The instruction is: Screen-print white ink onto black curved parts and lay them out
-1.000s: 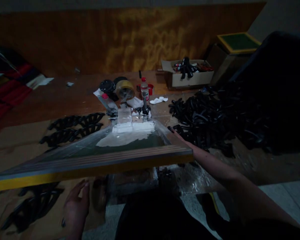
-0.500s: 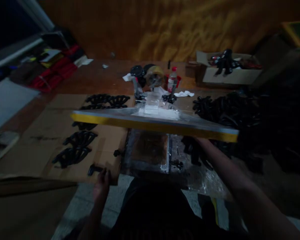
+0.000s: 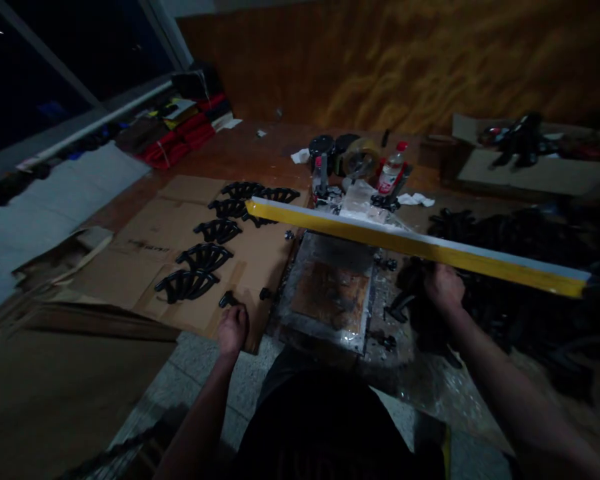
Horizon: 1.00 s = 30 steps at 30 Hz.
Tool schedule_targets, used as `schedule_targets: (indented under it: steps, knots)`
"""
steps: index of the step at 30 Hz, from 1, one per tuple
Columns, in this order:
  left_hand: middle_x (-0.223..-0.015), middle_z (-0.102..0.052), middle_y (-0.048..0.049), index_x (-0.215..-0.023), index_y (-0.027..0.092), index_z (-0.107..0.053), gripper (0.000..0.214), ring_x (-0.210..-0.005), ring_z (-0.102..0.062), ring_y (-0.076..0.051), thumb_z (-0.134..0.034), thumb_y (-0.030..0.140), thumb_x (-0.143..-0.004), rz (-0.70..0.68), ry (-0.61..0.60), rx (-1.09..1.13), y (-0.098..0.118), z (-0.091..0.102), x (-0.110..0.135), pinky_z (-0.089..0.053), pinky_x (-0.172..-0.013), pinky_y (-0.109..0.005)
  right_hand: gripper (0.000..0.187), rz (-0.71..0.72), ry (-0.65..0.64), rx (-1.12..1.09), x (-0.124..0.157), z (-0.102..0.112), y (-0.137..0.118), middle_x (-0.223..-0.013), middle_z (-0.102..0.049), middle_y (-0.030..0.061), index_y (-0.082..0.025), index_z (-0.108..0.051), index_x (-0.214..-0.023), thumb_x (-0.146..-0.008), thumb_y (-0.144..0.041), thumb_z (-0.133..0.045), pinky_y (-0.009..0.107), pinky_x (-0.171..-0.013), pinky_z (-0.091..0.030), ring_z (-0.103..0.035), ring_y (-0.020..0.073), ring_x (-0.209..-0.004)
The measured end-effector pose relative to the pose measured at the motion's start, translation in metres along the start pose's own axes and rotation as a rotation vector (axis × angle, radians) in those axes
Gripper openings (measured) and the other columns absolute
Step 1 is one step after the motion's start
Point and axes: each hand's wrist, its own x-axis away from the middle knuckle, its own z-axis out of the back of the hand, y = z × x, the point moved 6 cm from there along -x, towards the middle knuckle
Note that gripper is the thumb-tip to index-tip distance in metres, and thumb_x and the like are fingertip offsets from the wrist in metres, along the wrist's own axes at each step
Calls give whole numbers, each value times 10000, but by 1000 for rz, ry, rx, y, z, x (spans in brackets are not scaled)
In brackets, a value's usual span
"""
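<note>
Yellow-edged wooden printing screen frame point(image 3: 420, 243) being propped up, tilted, above brown platen point(image 3: 330, 297), exposing it. Right hand point(image 3: 444, 288) underneath; grip not discernible. Left hand point(image 3: 233, 329) being clenched over small black plastic part point(image 3: 227, 299) at cardboard sheet point(image 3: 145, 267) edge.

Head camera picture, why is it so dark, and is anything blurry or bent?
Head view: dim light throughout; the heap of black plastic parts on the right melts into shadow. The yellow-edged wooden screen frame catches most light and stays fairly sharp. The left hand and right hand look murky and grainy. The white window rail slants, stretched by the wide lens.
</note>
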Motion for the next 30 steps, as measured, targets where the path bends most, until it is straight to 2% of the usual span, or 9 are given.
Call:
schedule_targets:
  steps: [3, 6, 9, 13, 17, 20, 24, 27, 30]
  knots:
    - [-1110, -653, -132, -1105, 154, -671, 371, -984, -630, -245, -366, 327, -986, -143, -52, -6, 17, -6, -37, -492, -865, -362, 356, -87, 78, -233, 14, 17, -1, -1074, -664, 211, -128, -586, -1217, -938, -266, -415, 465, -940, -480, -609, 341, -1102]
    - [-1095, -654, -120, -1074, 171, -689, 318, -1013, -616, -245, -415, 289, -964, -304, -134, -14, 43, -13, -75, -480, -891, -345, 383, 43, 135, -398, 34, 27, -29, -1183, -636, 222, -137, -540, -1258, -926, -275, -406, 475, -982, -465, -580, 331, -1158]
    - [-1120, -635, -138, -1162, 170, -676, 349, -1012, -612, -251, -411, 276, -962, -395, -183, -33, 64, -17, -101, -481, -887, -361, 353, 196, 93, -424, 60, 19, -77, -1202, -641, 176, -164, -556, -1229, -915, -247, -420, 447, -971, -486, -594, 291, -1134]
    - [-1199, -609, -162, -1427, 204, -502, 482, -1022, -616, -277, -368, 351, -988, -414, -196, -91, 73, -19, -110, -492, -822, -383, 348, 460, -39, -267, 98, -6, -157, -1186, -668, 142, -184, -630, -1214, -912, -184, -456, 403, -930, -509, -618, 268, -1073]
    - [-1263, -609, -163, -1516, 191, -360, 562, -1118, -602, -278, -376, 392, -992, -432, -171, -37, 66, -11, -102, -492, -885, -383, 528, 739, -109, 38, 134, -32, -217, -1495, -496, 104, -270, -510, -1438, -929, -133, -473, 487, -1029, -442, -519, 307, -1263]
    - [-1281, -611, -175, -1489, 154, -397, 553, -1152, -594, -283, -374, 386, -988, -406, -122, 9, 61, 0, -95, -490, -920, -392, 504, 807, -118, 100, 150, -44, -233, -1573, -398, 30, -308, -495, -1455, -958, -233, -514, 597, -1127, -307, -348, 365, -1418]
    - [-1219, -643, -185, -1411, 117, -503, 528, -1122, -606, -295, -387, 385, -972, -331, -24, 65, 73, 25, -96, -493, -930, -408, 587, 790, -160, 87, 152, -51, -236, -1577, -376, 73, -246, -426, -1505, -960, -427, -545, 656, -1168, -179, -212, 382, -1486]
    - [-1127, -665, -165, -1338, 109, -574, 505, -1049, -625, -284, -444, 393, -942, -348, 61, 187, 104, 50, -103, -500, -918, -404, 611, 850, -250, 48, 147, -52, -237, -1574, -370, 111, -246, -397, -1515, -960, -450, -550, 646, -1185, -122, -243, 309, -1493]
    - [-1035, -668, -132, -1275, 117, -618, 469, -976, -625, -261, -471, 396, -928, -419, 117, 348, 148, 80, -108, -506, -896, -392, 556, 898, -315, -17, 141, -49, -236, -1561, -390, 119, -256, -448, -1482, -967, -440, -547, 631, -1193, -97, -299, 275, -1476]
